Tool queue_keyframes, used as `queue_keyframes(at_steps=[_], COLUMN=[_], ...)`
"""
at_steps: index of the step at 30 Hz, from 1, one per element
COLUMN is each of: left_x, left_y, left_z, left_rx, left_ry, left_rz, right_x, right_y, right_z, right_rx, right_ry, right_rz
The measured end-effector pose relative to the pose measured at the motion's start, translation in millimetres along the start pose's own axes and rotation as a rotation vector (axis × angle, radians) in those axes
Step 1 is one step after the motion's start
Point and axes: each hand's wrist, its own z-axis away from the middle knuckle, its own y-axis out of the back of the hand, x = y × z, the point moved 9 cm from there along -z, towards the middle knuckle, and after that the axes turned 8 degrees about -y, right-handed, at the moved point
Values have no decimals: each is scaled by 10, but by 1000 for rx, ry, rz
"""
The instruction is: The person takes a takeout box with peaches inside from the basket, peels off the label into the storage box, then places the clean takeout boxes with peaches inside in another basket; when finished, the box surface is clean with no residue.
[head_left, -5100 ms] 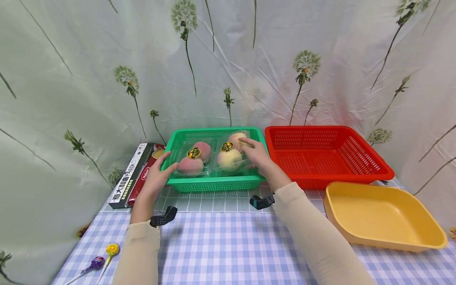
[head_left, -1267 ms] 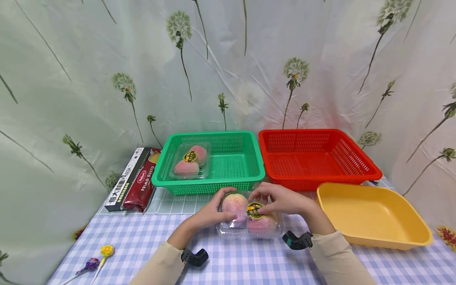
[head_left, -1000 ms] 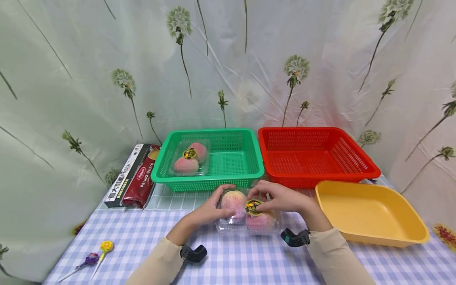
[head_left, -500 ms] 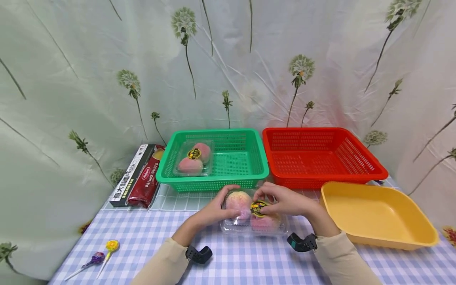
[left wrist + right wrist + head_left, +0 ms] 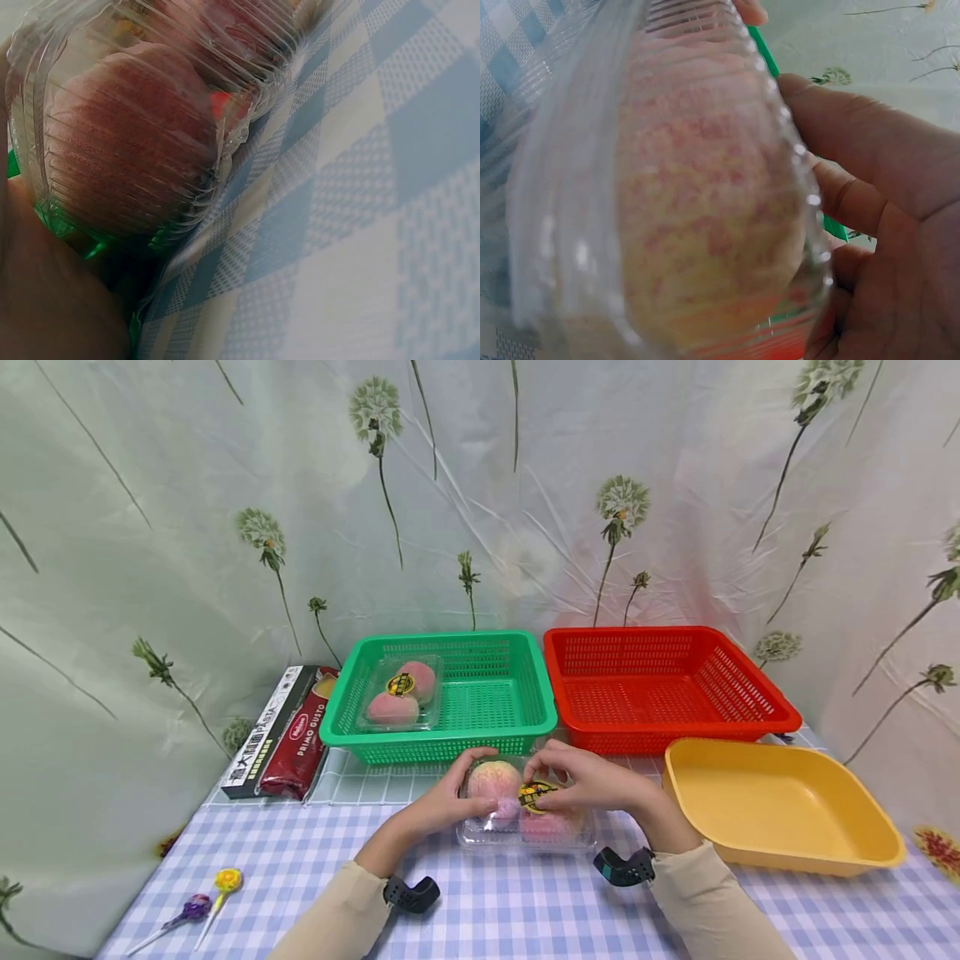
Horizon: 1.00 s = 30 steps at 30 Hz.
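the left hand (image 5: 446,802) curls thumb and fingers around the left end of a clear container (image 5: 517,841), gripping it. the container, with two pinkish peaches (image 5: 492,781) inside, lies between both hands, just in front of the green basket (image 5: 450,737). the right hand (image 5: 588,778) reaches over the container's right half, bent fingers and thumb pinching at the round sticker (image 5: 530,795) on its lid.

Cream long sleeves (image 5: 337,906), chunky black wristbands (image 5: 414,896), teal patch (image 5: 605,866) on the right one
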Motion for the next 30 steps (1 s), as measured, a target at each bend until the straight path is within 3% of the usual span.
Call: queue_keyframes(at_steps=[11,30], left_x=[36,-17], left_y=[9,-1], left_z=[-37,-24], left_rx=[-7,-20], left_ry=[-21,-29], left_rz=[-35,-26], right_x=[-18,20], right_y=[10,-23], right_z=[-26,-31], right_rx=[6,-19], right_ry=[-3,2], right_rz=[51,-17])
